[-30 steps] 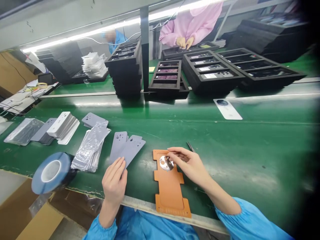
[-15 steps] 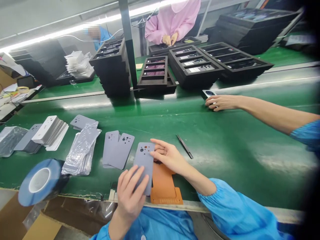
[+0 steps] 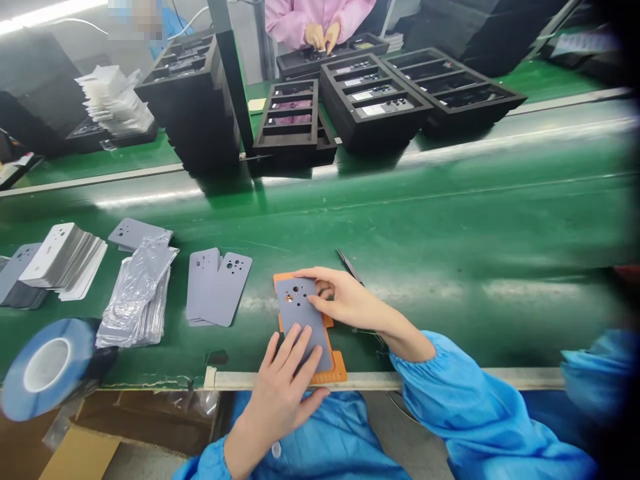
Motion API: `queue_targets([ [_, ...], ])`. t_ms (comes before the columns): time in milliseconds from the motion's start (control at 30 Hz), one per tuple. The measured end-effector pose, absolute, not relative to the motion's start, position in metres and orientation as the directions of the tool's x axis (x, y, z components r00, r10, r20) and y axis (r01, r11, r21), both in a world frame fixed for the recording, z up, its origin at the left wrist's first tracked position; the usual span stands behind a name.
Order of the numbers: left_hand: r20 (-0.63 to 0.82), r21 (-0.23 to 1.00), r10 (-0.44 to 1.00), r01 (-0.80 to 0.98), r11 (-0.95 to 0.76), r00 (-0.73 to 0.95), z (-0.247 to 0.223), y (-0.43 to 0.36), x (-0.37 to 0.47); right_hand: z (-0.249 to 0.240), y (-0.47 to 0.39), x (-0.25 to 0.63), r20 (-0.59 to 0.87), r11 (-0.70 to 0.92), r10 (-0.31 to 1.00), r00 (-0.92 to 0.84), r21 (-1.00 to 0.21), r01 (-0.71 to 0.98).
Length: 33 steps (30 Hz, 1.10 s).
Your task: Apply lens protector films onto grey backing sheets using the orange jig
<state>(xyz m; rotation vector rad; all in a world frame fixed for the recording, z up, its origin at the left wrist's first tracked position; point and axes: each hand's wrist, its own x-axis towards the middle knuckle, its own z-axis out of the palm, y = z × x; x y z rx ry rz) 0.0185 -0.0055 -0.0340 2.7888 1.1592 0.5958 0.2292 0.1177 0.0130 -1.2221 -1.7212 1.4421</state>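
A grey phone back panel (image 3: 306,317) with camera holes lies over an orange jig plate (image 3: 340,367) at the front of the bench, the jig's edges showing around it. My left hand (image 3: 290,373) rests on the panel's lower part, fingers stretched and spread. At the upper right corner, my right hand (image 3: 345,298) grips the panel's edge between thumb and fingers. Partly behind that hand lies a pair of dark tweezers (image 3: 349,265). To the left are two overlapping stacks of grey panels (image 3: 218,291).
Plastic-wrapped panels (image 3: 137,293), a stack of pale panels (image 3: 65,263) and a blue tape roll (image 3: 47,369) stand at left. Black trays (image 3: 375,100) line the far side, where a person in pink (image 3: 320,27) works. A blurred blue sleeve (image 3: 600,370) shows at right.
The panel has moved from beside the orange jig to over it, with both hands. The co-worker's hand and the phone at right have left the view. My view has tilted down.
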Motion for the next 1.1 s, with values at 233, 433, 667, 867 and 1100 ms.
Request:
queue_targets([
  [233, 0.262, 0.194, 0.684, 0.658, -0.728, 0.681, -0.041, -0.004, 0.019, 0.006, 0.115, 0.229, 0.169, 0.374, 0.906, -0.387, -0.746, 0.551],
  [433, 0.232, 0.190, 0.684, 0.657, -0.730, 0.692, -0.038, -0.001, 0.017, -0.001, 0.111, 0.226, 0.180, 0.390, 0.910, -0.373, -0.677, 0.624],
  [667, 0.201, 0.190, 0.664, 0.636, -0.748, 0.720, -0.038, 0.001, 0.014, -0.010, 0.103, 0.222, 0.176, 0.400, 0.915, -0.362, -0.497, 0.770],
  [867, 0.250, 0.215, 0.669, 0.634, -0.743, 0.700, -0.040, 0.002, 0.016, -0.016, 0.063, 0.208, 0.117, 0.423, 0.904, -0.410, -0.371, 0.827],
  [1100, 0.369, 0.286, 0.678, 0.617, -0.733, 0.635, -0.046, 0.004, 0.019, -0.016, 0.046, 0.181, 0.040, 0.408, 0.910, -0.413, -0.270, 0.872],
])
